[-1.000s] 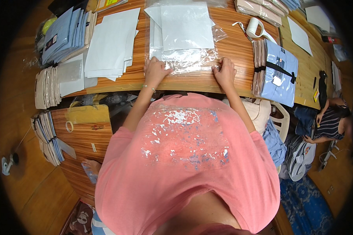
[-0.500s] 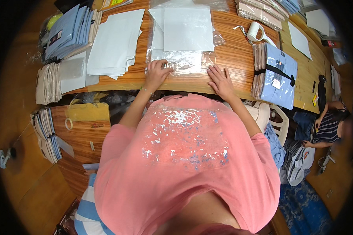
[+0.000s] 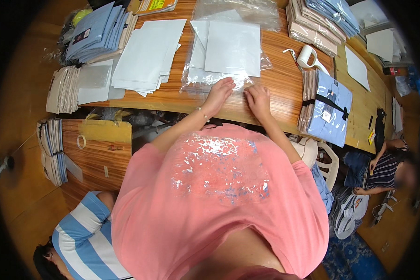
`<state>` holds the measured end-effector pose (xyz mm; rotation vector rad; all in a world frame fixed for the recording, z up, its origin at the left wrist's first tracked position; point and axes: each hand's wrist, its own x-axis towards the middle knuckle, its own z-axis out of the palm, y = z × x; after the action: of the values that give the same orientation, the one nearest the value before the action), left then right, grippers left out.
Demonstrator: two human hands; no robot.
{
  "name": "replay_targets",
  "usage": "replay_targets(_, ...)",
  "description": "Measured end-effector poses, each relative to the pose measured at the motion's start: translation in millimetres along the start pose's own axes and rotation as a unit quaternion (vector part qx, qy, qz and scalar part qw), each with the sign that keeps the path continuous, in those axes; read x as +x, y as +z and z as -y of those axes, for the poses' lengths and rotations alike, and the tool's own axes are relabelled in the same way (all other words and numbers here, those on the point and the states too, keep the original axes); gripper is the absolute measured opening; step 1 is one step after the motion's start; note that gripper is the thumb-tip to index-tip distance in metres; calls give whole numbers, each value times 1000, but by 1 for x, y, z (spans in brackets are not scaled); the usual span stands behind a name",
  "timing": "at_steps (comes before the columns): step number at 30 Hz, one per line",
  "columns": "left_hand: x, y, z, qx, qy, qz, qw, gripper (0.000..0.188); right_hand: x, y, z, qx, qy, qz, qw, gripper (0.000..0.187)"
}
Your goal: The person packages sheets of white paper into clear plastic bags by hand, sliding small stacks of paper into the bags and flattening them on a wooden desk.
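With the left hand (image 3: 219, 96) over the near edge of a clear, crinkled plastic bag (image 3: 203, 79) flat on a brown wood-grain tabletop (image 3: 284, 91), fingers extended, gripping nothing visible. With the right hand (image 3: 259, 101) half-curled by the near right corner; impossible to tell of any pinch. Facing white rectangular sheets (image 3: 233, 49), inside or atop the bag, unclear which; flanked at right by plastic-wrapped, folded light-blue shirts (image 3: 333, 127).

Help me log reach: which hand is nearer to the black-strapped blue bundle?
Right. The right hand is left of the black-strapped blue bundle, apart from it; the left hand is farther left, by the clear plastic.
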<state>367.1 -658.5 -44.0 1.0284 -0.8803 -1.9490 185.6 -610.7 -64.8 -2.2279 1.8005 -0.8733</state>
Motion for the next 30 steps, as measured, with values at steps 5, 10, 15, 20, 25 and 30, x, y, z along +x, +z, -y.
replay_targets(5,34,-24,9,-122,-79,-70,987,39,4,-8,35,3,-92,72,993,8)
replay_targets(10,53,-36,7,-207,-153,-153,954,39,32,-26,54,127,-190,66,971,11)
replay_targets(15,64,-28,3,-231,-95,-90,964,49,111,-27,-25,-10,-42,-91,995,29)
replay_targets(20,88,-21,-10,-187,-20,-30,982,49,139,10,-73,-31,15,165,986,41)
replay_targets(25,100,-25,-41,-165,-3,-38,986,42,182,22,-84,-16,-15,153,988,44)
replay_targets(30,48,-39,-96,-24,32,-134,990,41,209,48,-121,-59,58,140,987,50)
